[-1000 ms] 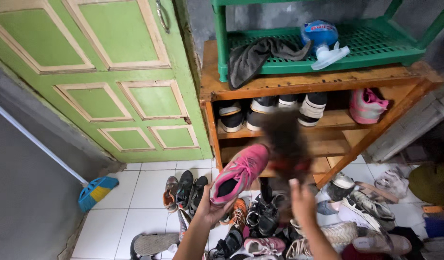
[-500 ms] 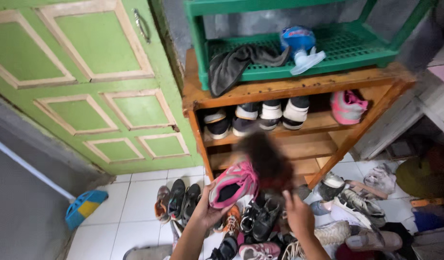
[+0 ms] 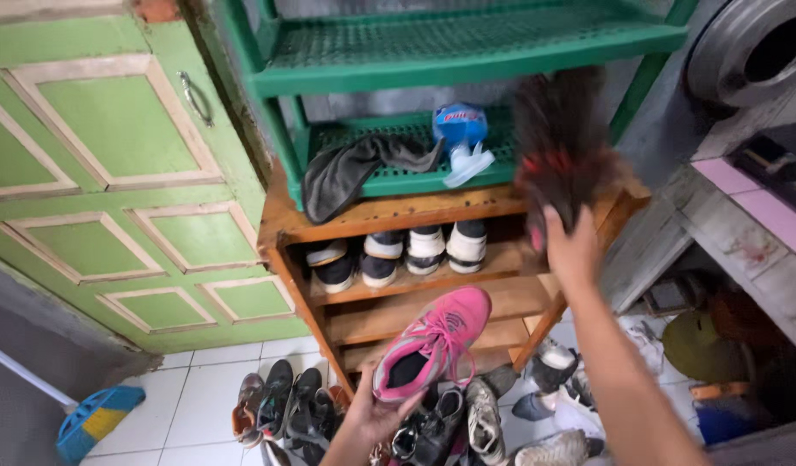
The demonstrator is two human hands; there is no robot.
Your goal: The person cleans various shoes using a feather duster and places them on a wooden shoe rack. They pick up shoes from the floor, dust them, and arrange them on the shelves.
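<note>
Left grip holding pink sneaker, wooden shoe rack — white tiled floor

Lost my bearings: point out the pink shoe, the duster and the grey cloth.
pink shoe (image 3: 432,341), head view, on its laces.
duster (image 3: 560,142), head view, on its dark bristles.
grey cloth (image 3: 350,173), head view, on its draped middle.

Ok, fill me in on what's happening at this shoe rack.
A person stands over a wooden shoe rack beside a green door. The left hand holds a pink sneaker up by its heel end, above a pile of shoes on the tiled floor. The right hand grips a dark feather duster, raised in front of the green plastic shelf on top of the rack. A dark cloth and a blue spray bottle lie on that shelf's lower tier.
</note>
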